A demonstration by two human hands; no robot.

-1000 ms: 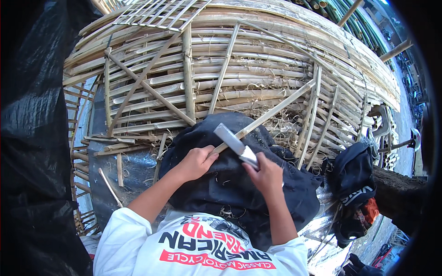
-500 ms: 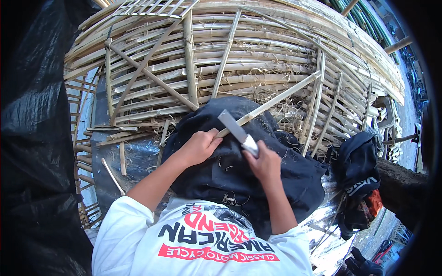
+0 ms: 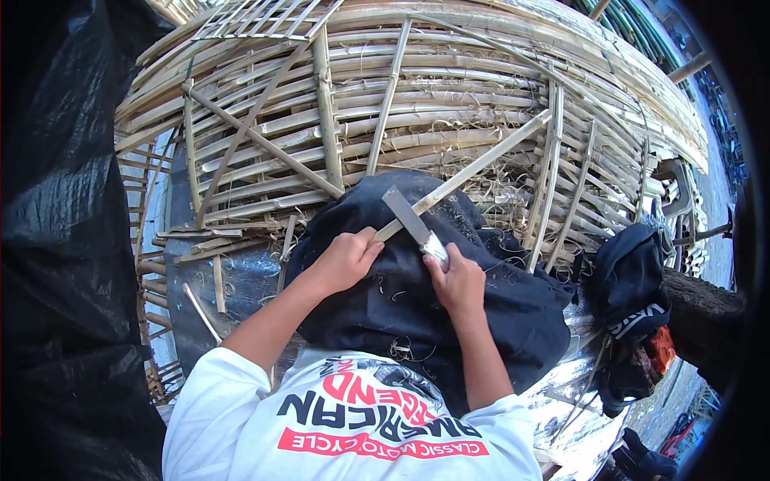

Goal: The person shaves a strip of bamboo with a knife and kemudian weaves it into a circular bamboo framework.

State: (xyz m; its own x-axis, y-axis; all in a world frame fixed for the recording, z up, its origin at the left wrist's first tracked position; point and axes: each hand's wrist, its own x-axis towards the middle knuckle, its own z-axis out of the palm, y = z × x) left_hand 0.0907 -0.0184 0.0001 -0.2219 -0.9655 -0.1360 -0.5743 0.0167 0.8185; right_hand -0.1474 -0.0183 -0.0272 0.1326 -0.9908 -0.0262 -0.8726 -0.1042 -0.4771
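A pale bamboo strip (image 3: 489, 157) slants across my lap, its far end up by the bamboo rack. My left hand (image 3: 346, 260) is closed round its near end. In my right hand (image 3: 457, 279) is a knife (image 3: 407, 215) with a broad, straight, square-ended blade and a handle wrapped in something whitish and shiny. The blade lies across the strip a short way beyond my left fingers. A black cloth (image 3: 385, 313) covers my lap under both hands, with thin curled shavings on it.
A large rack of split bamboo (image 3: 361, 104) with slanting braces stands in front, shavings caught among its slats. At left hangs a black plastic sheet (image 3: 64, 208). A dark garment (image 3: 630, 272) hangs at right beside a thick log (image 3: 698, 317). Loose bamboo offcuts (image 3: 220, 248) lie left of my lap.
The knife and both hands have barely moved; my right hand is slightly nearer to me and to the left. The view has shifted a little.
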